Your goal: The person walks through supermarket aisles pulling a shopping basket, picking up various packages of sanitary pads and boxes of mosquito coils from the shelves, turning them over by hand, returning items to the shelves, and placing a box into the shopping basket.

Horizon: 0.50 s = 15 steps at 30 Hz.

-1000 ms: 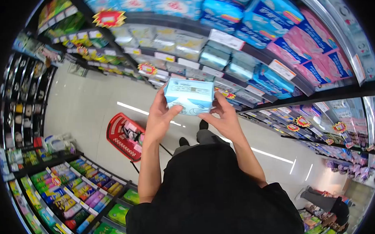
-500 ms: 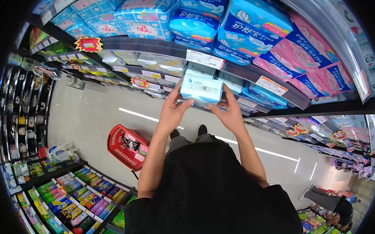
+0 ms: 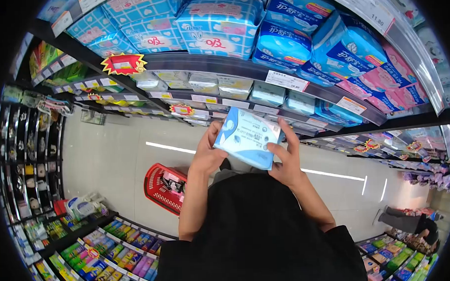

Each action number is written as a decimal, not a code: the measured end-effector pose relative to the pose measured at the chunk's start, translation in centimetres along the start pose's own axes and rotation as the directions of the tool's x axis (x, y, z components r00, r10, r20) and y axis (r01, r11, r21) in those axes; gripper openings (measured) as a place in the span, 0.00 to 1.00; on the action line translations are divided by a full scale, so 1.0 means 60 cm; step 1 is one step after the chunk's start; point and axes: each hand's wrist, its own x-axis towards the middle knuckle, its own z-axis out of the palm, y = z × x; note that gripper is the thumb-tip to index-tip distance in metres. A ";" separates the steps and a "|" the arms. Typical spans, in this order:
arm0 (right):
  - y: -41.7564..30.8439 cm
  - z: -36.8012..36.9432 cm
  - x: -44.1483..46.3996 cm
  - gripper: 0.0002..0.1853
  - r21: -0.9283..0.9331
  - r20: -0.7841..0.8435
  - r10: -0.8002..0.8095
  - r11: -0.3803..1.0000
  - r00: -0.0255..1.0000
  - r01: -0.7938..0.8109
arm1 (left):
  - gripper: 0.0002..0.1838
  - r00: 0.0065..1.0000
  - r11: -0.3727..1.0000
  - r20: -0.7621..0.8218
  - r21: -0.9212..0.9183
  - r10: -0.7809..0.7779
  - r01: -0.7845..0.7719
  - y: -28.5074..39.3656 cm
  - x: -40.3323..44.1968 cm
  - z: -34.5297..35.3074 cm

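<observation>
A blue-and-white pack of sanitary pads (image 3: pixel 248 137) is held up in front of my body, its broad printed face turned toward me and slightly tilted. My left hand (image 3: pixel 208 150) grips the pack's left edge, thumb near the lower corner. On the opposite edge, my right hand (image 3: pixel 287 157) is closed around the side, with fingers on the printed face. Just beyond the pack, similar pale packs (image 3: pixel 268 93) sit on a shelf.
Larger blue pad packs (image 3: pixel 220 26) fill the shelf above, behind a price tag (image 3: pixel 286 81). A red shopping basket (image 3: pixel 160 192) with items in it stands on the floor to my left. Another person (image 3: pixel 411 220) is at the lower right.
The pack has come away from the shelf toward my body and turned, so its broad face now shows instead of a narrow side. Both hands moved with it.
</observation>
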 end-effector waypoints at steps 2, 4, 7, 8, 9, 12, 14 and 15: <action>-0.011 0.016 0.000 0.28 -0.042 -0.008 -0.003 0.999 1.000 0.003 | 0.29 0.997 1.000 0.075 -0.026 -0.002 0.004 0.010 -0.005 -0.026; -0.021 0.028 0.005 0.30 -0.067 -0.009 0.023 0.997 1.000 -0.024 | 0.28 0.999 0.999 0.025 -0.034 -0.029 0.030 0.031 -0.003 -0.022; -0.039 0.038 0.016 0.34 0.055 0.034 0.296 0.953 0.955 -0.297 | 0.26 0.997 0.998 -0.060 0.034 -0.057 0.059 0.025 0.008 -0.027; -0.026 0.042 0.011 0.37 -0.026 0.036 0.273 0.962 0.961 -0.273 | 0.26 0.975 0.990 -0.194 0.076 -0.104 0.120 0.022 0.015 -0.022; -0.022 0.046 0.003 0.37 -0.042 0.032 0.290 0.957 0.956 -0.289 | 0.27 0.934 0.975 -0.327 0.114 -0.145 0.191 0.016 0.021 -0.015; 0.006 0.054 -0.022 0.36 0.181 -0.062 0.607 0.788 0.792 -0.589 | 0.33 0.913 0.951 -0.392 0.220 -0.118 0.218 -0.032 0.057 -0.005; 0.027 0.049 -0.029 0.32 0.180 -0.118 0.664 0.745 0.738 -0.642 | 0.35 0.908 0.924 -0.413 0.314 -0.073 0.217 -0.047 0.080 0.025; 0.040 0.045 -0.031 0.30 0.195 -0.144 0.681 0.731 0.718 -0.654 | 0.35 0.912 0.922 -0.402 0.319 -0.078 0.220 -0.060 0.094 0.029</action>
